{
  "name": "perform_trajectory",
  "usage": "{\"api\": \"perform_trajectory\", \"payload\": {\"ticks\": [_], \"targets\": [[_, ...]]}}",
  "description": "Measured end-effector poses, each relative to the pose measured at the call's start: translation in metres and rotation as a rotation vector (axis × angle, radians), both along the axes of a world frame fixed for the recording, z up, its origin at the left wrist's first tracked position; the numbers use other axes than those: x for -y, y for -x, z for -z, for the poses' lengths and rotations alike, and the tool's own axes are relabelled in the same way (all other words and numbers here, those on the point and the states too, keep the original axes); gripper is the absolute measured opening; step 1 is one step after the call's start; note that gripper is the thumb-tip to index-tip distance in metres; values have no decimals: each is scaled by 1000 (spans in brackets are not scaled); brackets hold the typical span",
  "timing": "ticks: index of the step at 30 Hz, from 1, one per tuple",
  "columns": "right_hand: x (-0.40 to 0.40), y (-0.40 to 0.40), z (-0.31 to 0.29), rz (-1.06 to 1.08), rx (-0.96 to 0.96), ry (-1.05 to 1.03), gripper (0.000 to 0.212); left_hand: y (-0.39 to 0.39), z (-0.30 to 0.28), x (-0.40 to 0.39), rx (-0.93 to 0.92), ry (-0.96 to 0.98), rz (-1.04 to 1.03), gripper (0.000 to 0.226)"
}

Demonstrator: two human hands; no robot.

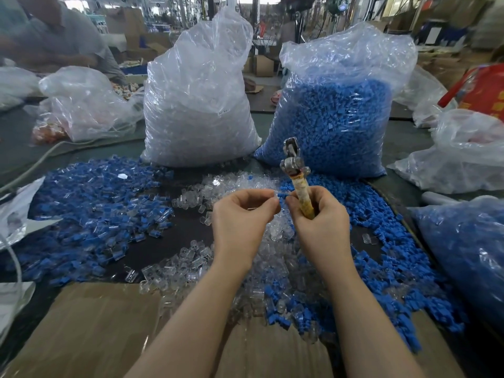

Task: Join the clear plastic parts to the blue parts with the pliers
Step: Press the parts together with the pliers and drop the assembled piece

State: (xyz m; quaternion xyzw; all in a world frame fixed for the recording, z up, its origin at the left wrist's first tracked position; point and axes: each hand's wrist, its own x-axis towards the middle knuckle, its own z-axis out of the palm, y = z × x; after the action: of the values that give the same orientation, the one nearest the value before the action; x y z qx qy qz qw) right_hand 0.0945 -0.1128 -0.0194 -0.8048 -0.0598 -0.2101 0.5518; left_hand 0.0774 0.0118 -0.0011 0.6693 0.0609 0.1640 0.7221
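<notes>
While my left hand (242,214) pinches a small clear plastic part (274,192) at its fingertips, I judge it light, stiff and slick, best held by its edges. Just right, a blue part (283,196) meets it. My right hand (319,214) curls round the pliers (296,175), whose head points up; more parts litter the table.

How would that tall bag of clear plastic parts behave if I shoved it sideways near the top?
The bag of clear parts would likely crumple at its loose, empty top rather than slide. Its packed lower half looks heavy, so it probably stays put. It might lean toward the bag of blue parts beside it.
</notes>
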Motion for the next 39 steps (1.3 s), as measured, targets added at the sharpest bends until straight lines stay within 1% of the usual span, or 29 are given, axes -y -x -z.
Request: {"api": "perform_trajectory", "payload": {"ticks": [3, 7, 12, 15, 19, 24, 26, 28, 30, 32, 39], "targets": [[-1, 0, 0, -2, -8, 0, 18, 0, 2, 2, 25, -90, -32, 17], [-2, 0, -1, -13, -21, 4, 17, 1, 4, 6, 59, -184, -59, 14], [2, -1, -1, -91, -76, -84, 8, 1, 5, 7, 79, -219, -61, 18], [2, 0, -4, -126, -106, -107, 9, 1, 5, 7, 69, -186, -61, 19], [1, 1, -6, -156, -125, -156, 15, 0, 5, 7, 64, -165, -69, 14], [0, 1, -7, -195, -147, -172, 15, -2, 6, 6, 62, -141, -77, 15], [0, 2, -8, -220, -151, -198, 13, -3, 5, 4, 43, -75, -66, 14], [3, 2, -8, -234, -158, -206, 9, -3, 3, 2, 38, 37, -24, 15], [9, 2, -9, -238, -173, -177, 5, -3, 2, 0, 45, 135, 10, 15], [15, 1, -9, -244, -189, -124, 8, -4, 1, -3, 65, 191, 34, 13], [26, 2, -12, -352, -289, 34, 14, -6, -1, -11, 120, 237, 16, 9]]}}
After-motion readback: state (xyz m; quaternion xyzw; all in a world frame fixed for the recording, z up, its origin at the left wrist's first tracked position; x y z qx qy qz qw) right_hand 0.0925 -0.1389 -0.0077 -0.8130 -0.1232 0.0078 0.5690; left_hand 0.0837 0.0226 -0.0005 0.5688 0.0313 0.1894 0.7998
